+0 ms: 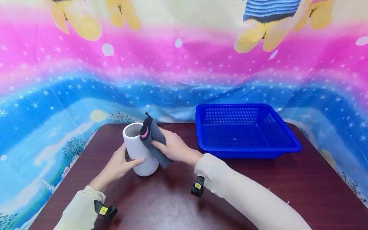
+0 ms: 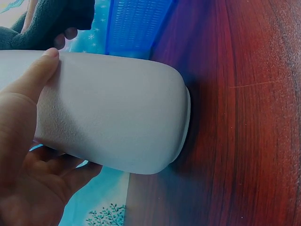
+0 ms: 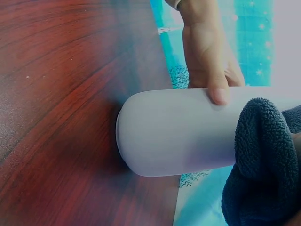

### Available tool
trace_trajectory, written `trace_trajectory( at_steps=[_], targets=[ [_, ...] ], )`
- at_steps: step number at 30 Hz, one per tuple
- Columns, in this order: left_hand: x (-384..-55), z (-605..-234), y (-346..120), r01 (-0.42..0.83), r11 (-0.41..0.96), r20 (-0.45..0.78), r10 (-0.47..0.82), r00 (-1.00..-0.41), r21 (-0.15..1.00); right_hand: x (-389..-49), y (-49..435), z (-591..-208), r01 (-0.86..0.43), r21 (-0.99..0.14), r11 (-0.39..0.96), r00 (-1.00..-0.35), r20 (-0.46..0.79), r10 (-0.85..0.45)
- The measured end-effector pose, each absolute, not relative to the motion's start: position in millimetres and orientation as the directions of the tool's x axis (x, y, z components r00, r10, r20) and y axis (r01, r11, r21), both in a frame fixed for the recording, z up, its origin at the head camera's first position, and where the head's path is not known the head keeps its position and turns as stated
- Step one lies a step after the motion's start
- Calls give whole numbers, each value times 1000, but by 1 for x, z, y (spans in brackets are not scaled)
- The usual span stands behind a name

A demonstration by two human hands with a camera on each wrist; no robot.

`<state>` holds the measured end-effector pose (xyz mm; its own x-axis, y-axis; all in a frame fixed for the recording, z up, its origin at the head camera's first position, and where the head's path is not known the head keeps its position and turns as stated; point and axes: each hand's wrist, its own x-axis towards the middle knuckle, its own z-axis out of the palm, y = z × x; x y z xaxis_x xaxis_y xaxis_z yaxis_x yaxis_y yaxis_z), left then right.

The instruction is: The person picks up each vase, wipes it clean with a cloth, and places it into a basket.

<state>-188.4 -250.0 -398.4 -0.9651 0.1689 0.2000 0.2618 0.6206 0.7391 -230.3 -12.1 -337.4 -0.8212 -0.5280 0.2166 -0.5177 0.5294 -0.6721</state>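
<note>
A white vase (image 1: 145, 163) with a round open mouth stands on the brown table. My left hand (image 1: 116, 164) grips it from the left side, thumb across the front and fingers round the back; the left wrist view shows this hand (image 2: 28, 141) near the vase's middle (image 2: 117, 113). In my right hand (image 1: 173, 145) is a folded dark grey cloth (image 1: 158, 139) with a patch of pink and a small loop at its top. The cloth overlaps the vase's right upper side; in the right wrist view the terry cloth (image 3: 263, 160) lies against the vase wall (image 3: 178, 132).
A blue plastic basket (image 1: 247, 149) with perforated walls stands at the back right of the table (image 1: 172, 204). Behind the table hangs a printed curtain (image 1: 161, 70) with snowflakes. Each sleeve carries a small black wrist camera (image 1: 197, 188).
</note>
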Motion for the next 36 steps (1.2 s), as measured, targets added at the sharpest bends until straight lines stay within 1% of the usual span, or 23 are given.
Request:
trace_trajectory(
  at_steps=[9,17,26,36],
  targets=[
    [-189,-398,-251,257,634,199,163,-966,729,-230,-13,-342,-522,-650,553,-822,209,-530],
    [-190,-400,-251,268,627,209,168,-963,732,-228,-13,-347,-501,-661,559,-830,185,-526],
    [-190,-401,-250,272,629,222,158,-962,729,-227,-11,-355,-503,-626,596,-834,169,-525],
    [-190,-402,-250,280,620,230,162,-960,733,-227,-12,-362,-505,-627,593,-837,190,-513]
  ],
)
